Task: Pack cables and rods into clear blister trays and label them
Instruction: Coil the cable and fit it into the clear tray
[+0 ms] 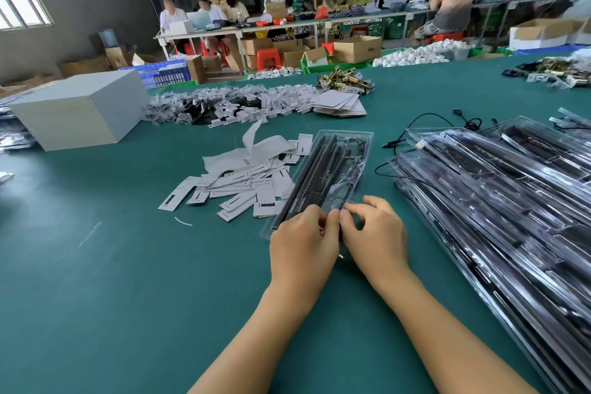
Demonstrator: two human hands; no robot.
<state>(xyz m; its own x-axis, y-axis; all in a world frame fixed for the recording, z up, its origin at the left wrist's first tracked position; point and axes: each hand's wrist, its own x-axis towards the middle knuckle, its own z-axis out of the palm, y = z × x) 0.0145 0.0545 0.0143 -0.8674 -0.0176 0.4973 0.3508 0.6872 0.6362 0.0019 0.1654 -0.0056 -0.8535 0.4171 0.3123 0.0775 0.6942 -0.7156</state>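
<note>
The clear blister tray lay on the green table near the middle of the scene, running from the near hands away to the far right, with long black rods and a thin black cable inside it. To the right of it a large stack of filled blister trays covered the table edge, and one loose cable lay just beyond that stack. At the far left stood a white box. Behind the tray, a long heap of small bagged parts stretched across the table, with some brass fittings at its far right end. Just left of the tray was a pile of white paper labels, and some of them touched the tray side. The left hand and the right hand were both at the near end of the tray, close together. The fingers of both hands were curled and they pinched the near end of the tray between thumb and fingertips.
</note>
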